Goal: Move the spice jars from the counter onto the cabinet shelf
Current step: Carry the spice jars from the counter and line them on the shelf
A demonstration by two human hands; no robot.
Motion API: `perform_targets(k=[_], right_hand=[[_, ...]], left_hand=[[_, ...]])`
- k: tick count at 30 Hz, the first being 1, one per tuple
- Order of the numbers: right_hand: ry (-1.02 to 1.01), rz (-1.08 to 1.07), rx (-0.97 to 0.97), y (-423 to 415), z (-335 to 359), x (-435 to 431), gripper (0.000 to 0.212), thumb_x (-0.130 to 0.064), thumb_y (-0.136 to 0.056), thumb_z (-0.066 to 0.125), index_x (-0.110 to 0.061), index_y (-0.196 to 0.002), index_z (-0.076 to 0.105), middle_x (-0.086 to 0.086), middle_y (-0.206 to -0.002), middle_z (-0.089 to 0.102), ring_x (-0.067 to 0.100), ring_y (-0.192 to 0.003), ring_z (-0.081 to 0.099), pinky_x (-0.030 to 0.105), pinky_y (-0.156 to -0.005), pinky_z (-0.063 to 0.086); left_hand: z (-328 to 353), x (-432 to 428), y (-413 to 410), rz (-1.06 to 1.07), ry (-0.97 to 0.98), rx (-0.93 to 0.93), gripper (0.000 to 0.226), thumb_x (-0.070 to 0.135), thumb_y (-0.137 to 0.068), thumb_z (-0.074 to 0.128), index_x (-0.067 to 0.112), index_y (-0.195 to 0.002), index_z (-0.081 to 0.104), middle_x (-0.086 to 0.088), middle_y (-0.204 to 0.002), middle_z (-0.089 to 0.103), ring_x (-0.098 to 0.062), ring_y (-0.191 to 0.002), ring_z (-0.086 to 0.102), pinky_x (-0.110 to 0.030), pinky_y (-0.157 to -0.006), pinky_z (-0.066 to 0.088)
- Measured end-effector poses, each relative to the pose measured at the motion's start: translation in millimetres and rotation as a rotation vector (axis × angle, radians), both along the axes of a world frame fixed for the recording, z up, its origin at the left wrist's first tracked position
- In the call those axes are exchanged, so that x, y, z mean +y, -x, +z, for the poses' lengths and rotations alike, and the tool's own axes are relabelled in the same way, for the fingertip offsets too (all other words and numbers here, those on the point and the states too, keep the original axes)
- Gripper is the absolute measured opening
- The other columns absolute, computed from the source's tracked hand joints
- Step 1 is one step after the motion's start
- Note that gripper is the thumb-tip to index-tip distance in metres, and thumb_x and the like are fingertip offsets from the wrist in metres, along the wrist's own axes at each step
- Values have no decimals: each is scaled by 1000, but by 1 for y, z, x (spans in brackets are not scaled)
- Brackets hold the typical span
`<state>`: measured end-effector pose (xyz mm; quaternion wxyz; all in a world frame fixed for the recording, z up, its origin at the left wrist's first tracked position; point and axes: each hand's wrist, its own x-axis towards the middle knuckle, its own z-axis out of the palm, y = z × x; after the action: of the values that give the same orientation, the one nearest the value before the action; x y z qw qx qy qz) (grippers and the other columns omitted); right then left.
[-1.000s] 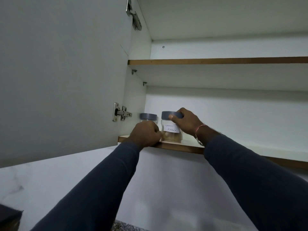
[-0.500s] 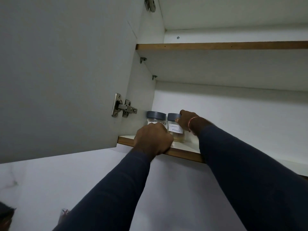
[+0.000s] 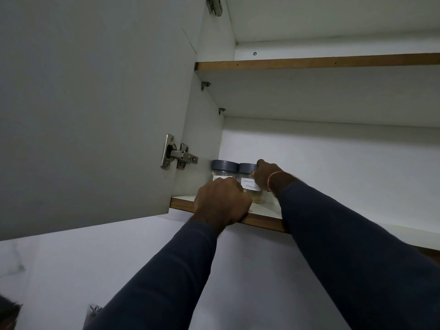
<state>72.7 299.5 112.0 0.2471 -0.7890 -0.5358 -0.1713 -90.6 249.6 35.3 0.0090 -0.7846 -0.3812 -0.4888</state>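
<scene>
Jars pushed deeper | right grip (image 3: 266, 175) clasps Garam Masala jar (image 3: 250, 184) | left grip (image 3: 222, 201) fisted on shelf edge (image 3: 264, 221)

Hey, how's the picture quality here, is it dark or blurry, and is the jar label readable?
Head view: dim, flat lighting, no glare; wide-angle lens bows the upper shelf edge. Focus is sharp enough to read "Garam Masala" on the right jar; the left hand hides most of the left jar label.

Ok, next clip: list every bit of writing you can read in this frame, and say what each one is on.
"Garam Masala": handwritten on the white label of the right spice jar, which the right hand touches.
Unreadable: the white label on the left spice jar, mostly hidden behind the left hand.
No other writing shows on the lower shelf, door or hinge.
</scene>
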Motion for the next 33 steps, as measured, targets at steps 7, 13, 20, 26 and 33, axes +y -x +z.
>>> perform_targets(k=[7, 13, 20, 26, 33], right_hand=[[79, -14, 34, 1, 2, 1, 46, -10, -96, 42, -6, -140, 30, 24, -129, 55, 36, -94, 61, 42, -82, 47], [125, 2, 69, -1, -1, 2, 81, -14, -100, 43, -11, -152, -19, 19, -117, 57, 36, -88, 56, 37, -73, 40], [-272, 78, -162, 3, 3, -11, 40, -2, -89, 50, -9, -127, 48, 19, -124, 52, 39, -111, 56, 38, -91, 46], [-155, 17, -243, -1, 3, -6, 27, -2, -88, 49, -5, -110, 64, 15, -116, 65, 33, -109, 60, 31, -85, 46], [-249, 40, -102, 6, 1, -17, 33, -5, -88, 51, -7, -120, 60, 15, -125, 61, 35, -115, 57, 36, -94, 48]], left_hand=[[-1, -1, 0, -7, -16, 1, 30, 28, -84, 45, 16, -85, 72, -4, -86, 69, -21, -74, 54, -28, -67, 40], [-1, -2, 1, 10, -31, 16, 29, 27, -84, 44, 16, -82, 71, -1, -76, 59, -21, -73, 53, -28, -67, 37], [-2, -1, 1, 17, -48, 3, 30, 28, -88, 44, 15, -84, 70, -6, -87, 69, -19, -73, 50, -28, -67, 37], [-2, 0, 0, 11, -49, 5, 31, 27, -87, 43, 16, -87, 72, -5, -86, 68, -20, -74, 53, -27, -67, 39], [-2, 0, 0, 7, -58, -44, 27, 27, -83, 44, 16, -71, 65, -1, -69, 56, -22, -70, 56, -27, -62, 38]])
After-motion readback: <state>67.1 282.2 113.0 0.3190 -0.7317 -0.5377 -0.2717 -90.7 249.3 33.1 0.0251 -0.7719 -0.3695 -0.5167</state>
